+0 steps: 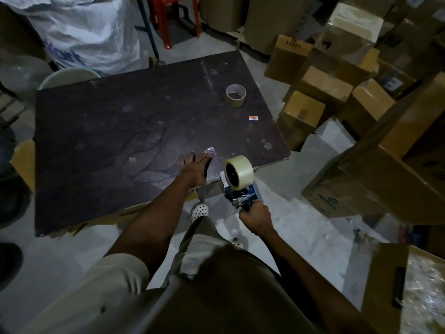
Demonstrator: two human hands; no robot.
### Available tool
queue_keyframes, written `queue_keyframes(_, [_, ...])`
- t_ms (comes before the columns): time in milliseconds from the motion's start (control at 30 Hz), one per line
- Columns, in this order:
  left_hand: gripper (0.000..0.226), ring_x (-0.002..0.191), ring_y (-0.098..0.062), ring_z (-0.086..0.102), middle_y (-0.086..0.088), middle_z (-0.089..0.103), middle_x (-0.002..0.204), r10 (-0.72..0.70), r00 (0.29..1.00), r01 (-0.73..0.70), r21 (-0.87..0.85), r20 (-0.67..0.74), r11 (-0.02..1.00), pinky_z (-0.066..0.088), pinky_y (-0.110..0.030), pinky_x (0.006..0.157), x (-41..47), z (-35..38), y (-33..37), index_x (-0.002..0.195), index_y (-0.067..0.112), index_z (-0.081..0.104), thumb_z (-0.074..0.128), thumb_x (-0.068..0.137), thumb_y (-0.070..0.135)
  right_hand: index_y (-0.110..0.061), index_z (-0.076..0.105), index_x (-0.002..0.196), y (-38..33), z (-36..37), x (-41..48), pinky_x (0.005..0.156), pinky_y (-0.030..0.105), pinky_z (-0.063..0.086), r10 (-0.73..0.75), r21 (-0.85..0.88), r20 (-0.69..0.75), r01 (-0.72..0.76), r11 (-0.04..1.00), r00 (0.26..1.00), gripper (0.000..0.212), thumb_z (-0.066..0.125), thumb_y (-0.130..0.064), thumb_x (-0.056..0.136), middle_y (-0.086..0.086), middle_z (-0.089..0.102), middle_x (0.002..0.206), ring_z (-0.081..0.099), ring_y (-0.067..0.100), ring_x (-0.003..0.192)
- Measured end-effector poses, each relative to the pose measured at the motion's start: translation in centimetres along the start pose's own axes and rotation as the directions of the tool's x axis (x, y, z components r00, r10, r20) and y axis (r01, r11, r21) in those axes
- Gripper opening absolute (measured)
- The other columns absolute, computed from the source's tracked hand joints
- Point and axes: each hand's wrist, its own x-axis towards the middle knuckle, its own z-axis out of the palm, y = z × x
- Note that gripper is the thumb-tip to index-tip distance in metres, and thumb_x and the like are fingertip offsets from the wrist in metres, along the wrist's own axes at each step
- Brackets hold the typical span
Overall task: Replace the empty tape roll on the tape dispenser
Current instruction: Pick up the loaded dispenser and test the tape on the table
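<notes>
A blue tape dispenser (243, 197) carries a full roll of clear tape (240, 173) and hangs just off the near right corner of the dark table (120, 131). My right hand (256, 216) is closed around its handle. My left hand (196, 168) lies flat on the table near that corner, fingers spread, holding nothing, with a crumpled scrap of clear film (210, 150) at its fingertips. An empty brown cardboard tape core (235, 95) stands on the far right of the table.
A small white and orange label (254, 118) lies near the table's right edge. Several cardboard boxes (322, 92) crowd the floor on the right. A white sack (84, 32) and a red plastic stool (173, 15) stand behind the table.
</notes>
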Motion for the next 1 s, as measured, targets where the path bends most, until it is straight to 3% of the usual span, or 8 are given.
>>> queue_keyframes(167, [0.104, 0.155, -0.036, -0.004, 0.008, -0.002, 0.17, 0.005, 1.0, -0.004, 0.025, -0.022, 1.0, -0.008, -0.074, 0.114, 0.1, 0.3, 0.0, 0.161, 0.031, 0.005, 0.07, 0.081, 0.046, -0.012, 0.06, 0.09, 0.2, 0.6, -0.1, 0.074, 0.041, 0.06, 0.044, 0.003, 0.022, -0.044, 0.999, 0.999, 0.032, 0.06, -0.036, 0.069, 0.01, 0.069, 0.087, 0.069, 0.033, 0.083])
queue_keyframes(267, [0.103, 0.155, -0.035, -0.004, 0.007, 0.001, 0.17, -0.01, 1.0, 0.01, 0.015, 0.015, 1.0, -0.011, -0.072, 0.114, -0.5, -0.3, 0.2, 0.161, 0.031, 0.008, 0.069, 0.079, 0.036, -0.015, 0.061, 0.105, 3.4, 1.0, -1.4, 0.073, 0.033, 0.054, 0.105, -0.084, 0.135, -0.094, 0.992, 0.985, 0.037, 0.064, -0.042, 0.08, 0.006, 0.066, 0.093, 0.065, 0.027, 0.083])
queue_keyframes(333, [0.099, 0.155, -0.034, -0.003, 0.008, 0.004, 0.17, -0.014, 0.999, 0.014, 0.005, -0.037, 1.0, -0.011, -0.071, 0.115, -0.2, -0.4, 0.5, 0.16, 0.032, 0.009, 0.065, 0.079, 0.032, -0.014, 0.061, 0.097, 5.3, 0.2, -2.2, 0.07, 0.033, 0.058, 0.16, -0.13, 0.095, -0.147, 0.981, 0.983, 0.032, 0.062, -0.041, 0.08, 0.006, 0.066, 0.087, 0.066, 0.026, 0.075])
queue_keyframes(433, [0.094, 0.155, -0.031, 0.001, 0.009, 0.009, 0.169, -0.026, 0.998, 0.022, -0.073, -0.055, 0.997, -0.008, -0.069, 0.117, -0.3, -0.4, 0.8, 0.158, 0.032, 0.017, 0.064, 0.076, 0.031, -0.01, 0.059, 0.077, 4.6, -1.0, -2.0, 0.061, 0.038, 0.063, 0.196, 0.001, -0.022, -0.196, 0.981, 0.98, 0.022, 0.062, -0.031, 0.075, 0.009, 0.066, 0.07, 0.067, 0.027, 0.058])
queue_keyframes(567, [0.082, 0.154, -0.029, 0.005, 0.008, 0.017, 0.168, -0.052, 0.993, 0.027, -0.227, -0.107, 0.974, -0.01, -0.065, 0.118, -0.5, -0.5, 1.5, 0.153, 0.035, 0.034, 0.064, 0.077, 0.03, -0.012, 0.055, 0.069, 2.9, -1.9, -2.0, 0.059, 0.042, 0.063, 0.148, 0.049, -0.065, -0.145, 0.988, 0.987, 0.018, 0.065, -0.026, 0.074, 0.009, 0.063, 0.068, 0.066, 0.03, 0.06])
queue_keyframes(667, [0.064, 0.154, -0.031, 0.006, 0.008, 0.019, 0.167, -0.055, 0.989, 0.013, -0.284, -0.14, 0.959, -0.009, -0.064, 0.118, -0.6, 0.2, 2.2, 0.148, 0.039, 0.042, 0.06, 0.088, 0.051, -0.011, 0.057, 0.068, 3.5, -2.4, -2.3, 0.06, 0.04, 0.062, 0.122, 0.025, -0.064, -0.121, 0.992, 0.99, 0.019, 0.064, -0.027, 0.074, 0.008, 0.063, 0.065, 0.065, 0.029, 0.059])
queue_keyframes(767, [0.063, 0.151, -0.035, 0.012, 0.002, 0.023, 0.164, -0.068, 0.977, 0.016, -0.246, -0.203, 0.969, -0.003, -0.066, 0.117, -0.5, 1.3, 3.5, 0.146, 0.039, 0.045, 0.054, 0.09, 0.066, -0.012, 0.056, 0.067, 3.5, -2.9, -2.2, 0.06, 0.039, 0.06, 0.111, 0.038, -0.105, -0.107, 0.993, 0.988, 0.019, 0.062, -0.029, 0.073, 0.008, 0.062, 0.066, 0.063, 0.028, 0.061])
queue_keyframes(1000, [0.07, 0.143, -0.035, 0.029, -0.007, 0.037, 0.156, -0.099, 0.952, 0.078, -0.084, -0.289, 0.993, 0.01, -0.066, 0.117, -0.4, 1.9, 5.1, 0.141, 0.033, 0.047, 0.063, 0.082, 0.067, -0.012, 0.058, 0.066, 3.9, -3.7, -1.2, 0.055, 0.047, 0.062, 0.127, 0.121, -0.146, -0.109, 0.987, 0.981, 0.026, 0.058, -0.038, 0.063, 0.011, 0.065, 0.064, 0.066, 0.033, 0.056])
